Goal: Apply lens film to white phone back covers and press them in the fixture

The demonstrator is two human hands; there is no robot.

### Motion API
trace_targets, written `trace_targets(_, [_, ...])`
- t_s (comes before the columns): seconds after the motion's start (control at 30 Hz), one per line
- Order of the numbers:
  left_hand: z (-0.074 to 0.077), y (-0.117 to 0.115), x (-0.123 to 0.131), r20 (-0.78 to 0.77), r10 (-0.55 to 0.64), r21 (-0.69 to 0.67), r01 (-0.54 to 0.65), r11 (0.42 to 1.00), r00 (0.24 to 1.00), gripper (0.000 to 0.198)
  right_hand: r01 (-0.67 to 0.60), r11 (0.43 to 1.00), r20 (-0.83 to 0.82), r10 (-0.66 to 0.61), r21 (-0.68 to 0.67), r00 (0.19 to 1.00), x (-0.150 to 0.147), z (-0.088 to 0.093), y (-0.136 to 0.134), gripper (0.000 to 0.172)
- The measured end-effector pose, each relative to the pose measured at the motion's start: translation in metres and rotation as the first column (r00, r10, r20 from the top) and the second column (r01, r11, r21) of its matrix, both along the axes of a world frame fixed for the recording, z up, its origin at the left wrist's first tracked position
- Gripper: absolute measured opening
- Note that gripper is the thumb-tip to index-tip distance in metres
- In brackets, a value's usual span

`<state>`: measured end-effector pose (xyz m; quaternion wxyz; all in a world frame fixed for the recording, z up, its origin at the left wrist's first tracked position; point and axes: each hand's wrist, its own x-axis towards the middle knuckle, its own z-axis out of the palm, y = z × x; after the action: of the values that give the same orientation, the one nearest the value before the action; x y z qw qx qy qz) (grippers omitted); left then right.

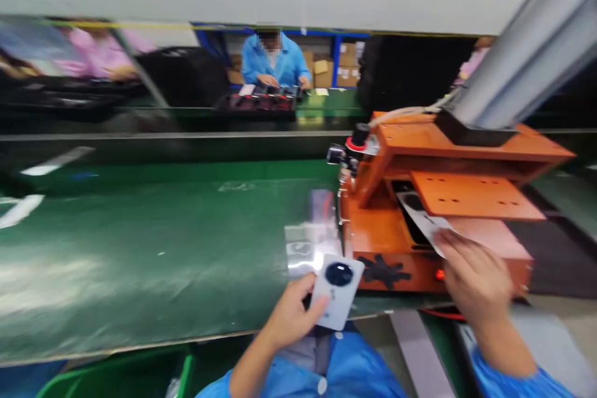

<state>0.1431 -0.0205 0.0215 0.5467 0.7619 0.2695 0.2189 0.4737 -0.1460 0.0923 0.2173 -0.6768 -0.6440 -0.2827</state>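
Observation:
My left hand point(293, 311) is closed round a pale phone-like panel point(342, 301) with a large round black camera area, held over the front edge of the green bench. At the orange press point(382, 224), my right hand point(476, 273) has its fingers on the near end of a thin whitish sheet point(422, 217). That sheet lies slanted over a dark recess under the raised orange plate point(476, 196) and has a dark round spot at its far end. My right fingertips hide the sheet's near end.
Clear plastic film point(303, 249) lies left of the press. The green bench point(163, 249) stretches left, with a green bin point(125, 376) below its edge. A slanted grey column point(522, 56) rises above the press. People sit across the line.

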Motion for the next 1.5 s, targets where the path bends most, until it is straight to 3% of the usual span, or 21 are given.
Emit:
trace_targets(0.1, [-0.011, 0.010, -0.004, 0.057, -0.067, -0.084, 0.071, 0.994, 0.996, 0.028, 0.023, 0.998, 0.079, -0.018, -0.062, 0.997, 0.003, 0.010, -0.014, 0.060])
trace_targets(0.27, [-0.011, 0.009, -0.013, 0.017, -0.085, -0.064, 0.086, 0.994, 0.996, 0.027, 0.081, 0.982, 0.110, -0.063, -0.170, 0.992, -0.004, 0.029, 0.015, 0.039])
trace_targets(0.5, [-0.016, 0.008, -0.013, 0.017, -0.099, -0.097, 0.100, 0.990, 0.995, 0.030, 0.168, 0.953, 0.175, -0.126, -0.252, 0.976, -0.008, 0.050, 0.025, 0.040])
trace_targets(0.7, [-0.014, 0.008, -0.014, 0.017, -0.085, -0.068, 0.086, 0.994, 0.996, 0.033, 0.029, 0.940, 0.014, -0.026, -0.341, 1.000, -0.001, 0.049, 0.024, 0.038])
trace_targets(0.9, [-0.019, 0.009, -0.015, 0.020, -0.076, -0.062, 0.077, 0.995, 0.997, 0.035, -0.008, 0.923, -0.107, -0.037, -0.385, 0.994, 0.009, 0.049, 0.019, 0.038])
trace_targets(1.1, [-0.017, 0.009, -0.014, 0.008, -0.076, -0.072, 0.077, 0.994, 0.997, 0.036, -0.056, 0.864, -0.170, -0.034, -0.500, 0.985, 0.023, 0.058, 0.017, 0.046])
trace_targets(1.3, [-0.008, 0.010, -0.010, 0.042, -0.061, -0.055, 0.063, 0.996, 0.997, 0.034, -0.068, 0.888, -0.118, 0.016, -0.455, 0.993, 0.026, 0.045, 0.027, 0.050])
trace_targets(1.5, [-0.009, 0.008, -0.010, 0.081, -0.075, -0.069, 0.080, 0.994, 0.994, 0.032, -0.132, 0.894, -0.201, 0.048, -0.428, 0.978, 0.023, 0.034, 0.031, 0.050])
